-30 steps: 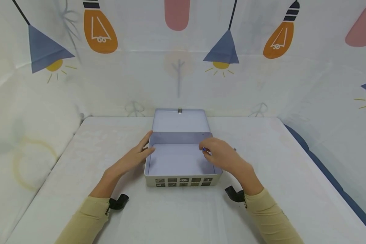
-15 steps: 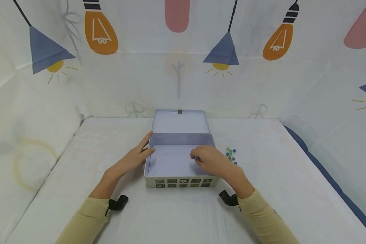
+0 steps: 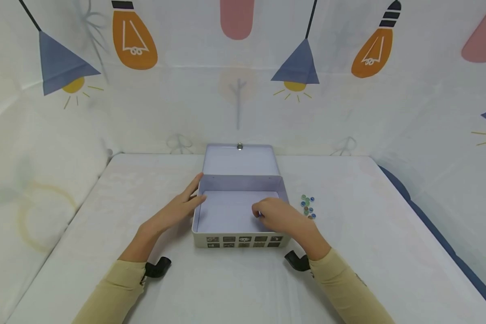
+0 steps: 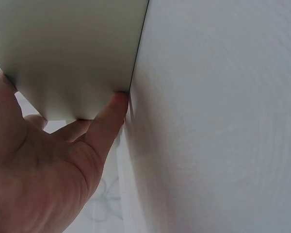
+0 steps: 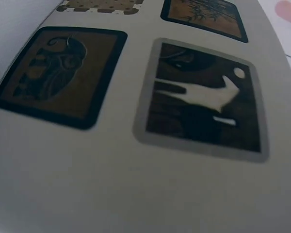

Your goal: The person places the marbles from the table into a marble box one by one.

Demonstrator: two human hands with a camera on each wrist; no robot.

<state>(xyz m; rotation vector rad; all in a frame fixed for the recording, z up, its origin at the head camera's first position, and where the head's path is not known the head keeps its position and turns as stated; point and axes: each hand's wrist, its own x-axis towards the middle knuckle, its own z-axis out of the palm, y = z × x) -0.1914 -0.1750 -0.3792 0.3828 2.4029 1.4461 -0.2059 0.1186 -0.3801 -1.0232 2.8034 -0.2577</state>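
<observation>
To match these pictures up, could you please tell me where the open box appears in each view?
Head: the open box, just below centre.
Left wrist: its plain side wall, upper left, with the left hand touching it.
Right wrist: its printed front wall, filling most of the picture.
Shared landmark: the white table, around the box in the head view, along the right in the left wrist's, upper left in the right wrist's.

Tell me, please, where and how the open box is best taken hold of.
I'd take the box by its left wall and right wall, coming from both sides: they stand upright opposite each other, whereas the lid is open at the far edge.
</observation>
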